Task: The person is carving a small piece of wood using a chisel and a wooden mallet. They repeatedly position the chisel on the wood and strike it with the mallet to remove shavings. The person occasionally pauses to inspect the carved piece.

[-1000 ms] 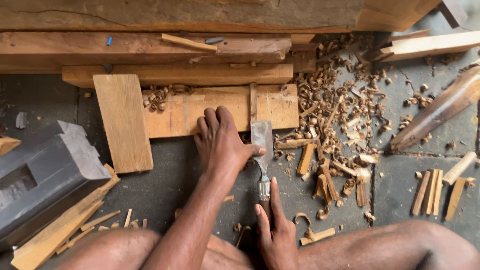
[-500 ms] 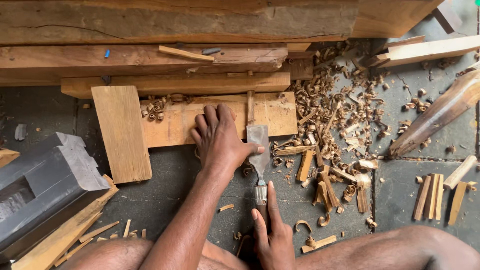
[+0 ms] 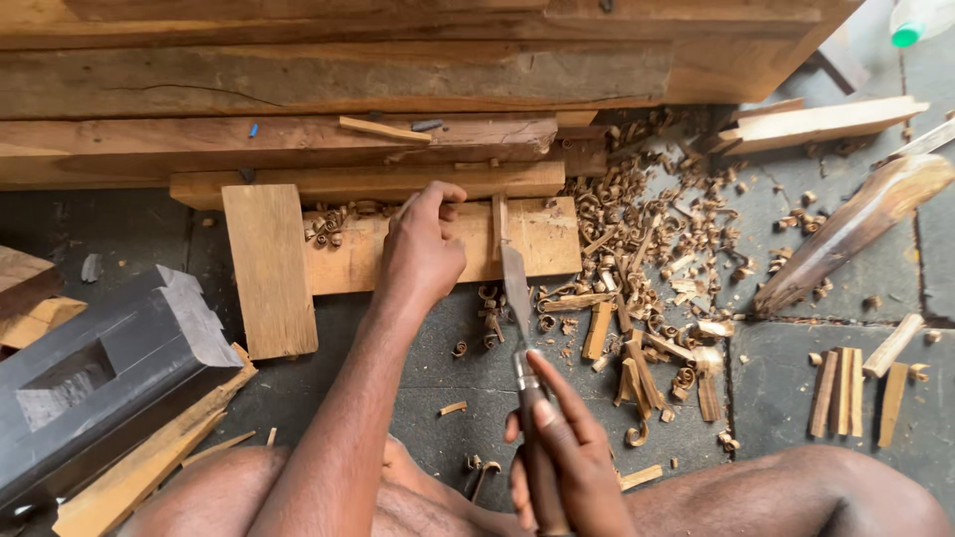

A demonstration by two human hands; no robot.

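My right hand grips the dark handle of a chisel, its flat steel blade pointing away toward a narrow wooden strip standing on edge on a low flat board. My left hand rests on that board just left of the blade, fingers curled near the board's far edge; whether it pinches anything I cannot tell. Curled wood shavings lie thick to the right of the board.
Long planks are stacked beyond the board. A short plank lies at its left end. A dark mortised block sits at left. Wood offcuts and a tapered timber piece lie at right. My knees frame the bottom edge.
My left hand lifted from lying flat over the blade and shifted up onto the board with fingers curled. The chisel blade is now uncovered and angled toward the upright strip.
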